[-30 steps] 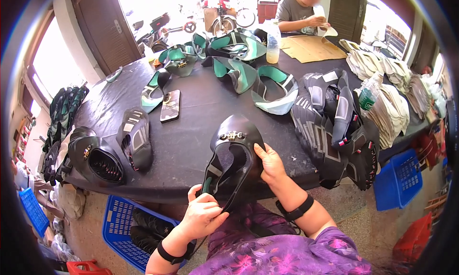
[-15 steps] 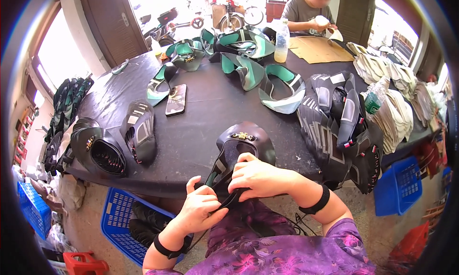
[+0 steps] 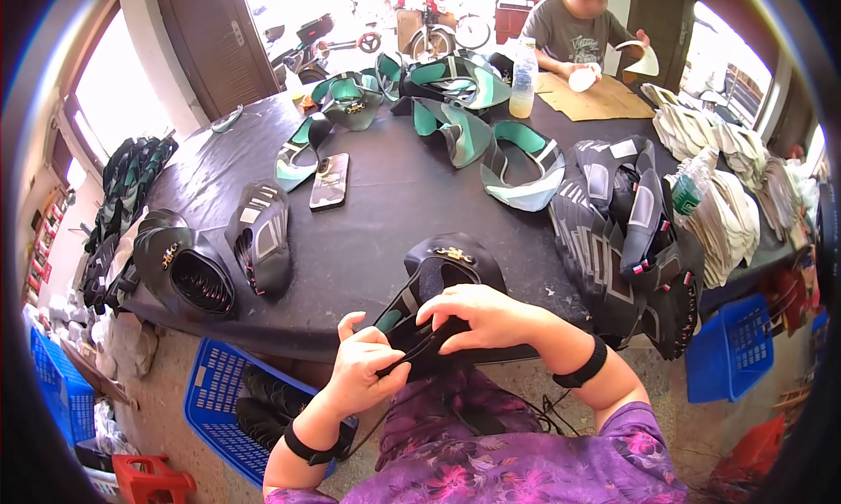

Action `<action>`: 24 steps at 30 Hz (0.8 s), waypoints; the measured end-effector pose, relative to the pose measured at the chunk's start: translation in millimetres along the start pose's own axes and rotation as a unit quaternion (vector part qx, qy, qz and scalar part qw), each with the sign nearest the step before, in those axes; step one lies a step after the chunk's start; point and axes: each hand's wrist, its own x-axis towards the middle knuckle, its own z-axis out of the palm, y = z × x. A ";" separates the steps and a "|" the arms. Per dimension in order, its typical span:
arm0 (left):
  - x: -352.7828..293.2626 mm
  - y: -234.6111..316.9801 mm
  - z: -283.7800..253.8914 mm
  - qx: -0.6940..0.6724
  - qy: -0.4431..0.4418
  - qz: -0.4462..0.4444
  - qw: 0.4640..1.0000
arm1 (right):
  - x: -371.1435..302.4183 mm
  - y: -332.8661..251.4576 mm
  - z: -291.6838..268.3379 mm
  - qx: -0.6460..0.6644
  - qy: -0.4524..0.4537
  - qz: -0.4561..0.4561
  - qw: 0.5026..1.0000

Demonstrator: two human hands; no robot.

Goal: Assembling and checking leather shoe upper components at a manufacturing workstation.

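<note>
Black shoe upper [image 3: 479, 264], gold-buckled, at worktop's [image 3: 368, 250] near edge. Left hand [image 3: 361, 368]: fingers pinching its near end. Right hand [image 3: 486, 318]: fingers gripping the edge alongside. Step, judged: two-handed edge-handling; calls for steady hold.

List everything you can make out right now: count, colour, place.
Buckled shoe upper: 1, black, at both hands
Buckled stack: nested uppers, black, table left
Striped uppers: piles, grey-black, left and right
Lined uppers: several, green-grey, far side
Phone: 1, patterned, left of centre
Bottles: 2, clear, far side, right
Cardboard: 1, tan, far right
Cut pieces: stacks, cream, right
Table: 1, black, centre
Baskets: at least 3, blue, floor
Stool: 1, red, lower left
Motorbikes: at least 2, behind
Co-worker: 1, grey shirt, far right
Left hand: 1, upper's near edge
Right hand: 1, upper's right
</note>
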 end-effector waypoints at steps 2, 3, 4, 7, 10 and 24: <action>0.4 1.1 0.0 0.000 0.002 0.000 1.000 | -6.7 3.1 2.5 0.002 0.024 -0.031 0.999; 1.1 2.3 1.2 -0.002 0.000 0.005 1.000 | -10.8 5.6 4.5 0.004 0.048 -0.060 0.997; 1.7 3.3 2.0 -0.005 -0.001 0.010 1.000 | -13.4 8.3 6.6 -0.033 0.044 -0.060 0.997; 2.2 4.6 1.6 0.019 -0.018 0.024 0.999 | -14.4 6.0 9.0 -0.060 0.066 -0.076 0.993; 2.2 4.4 3.9 0.003 -0.011 0.026 1.000 | -15.0 9.6 10.3 -0.047 0.068 -0.082 0.993; 5.1 14.7 7.6 0.036 -0.047 0.059 0.997 | -19.0 9.3 3.8 -0.031 -0.006 -0.081 0.996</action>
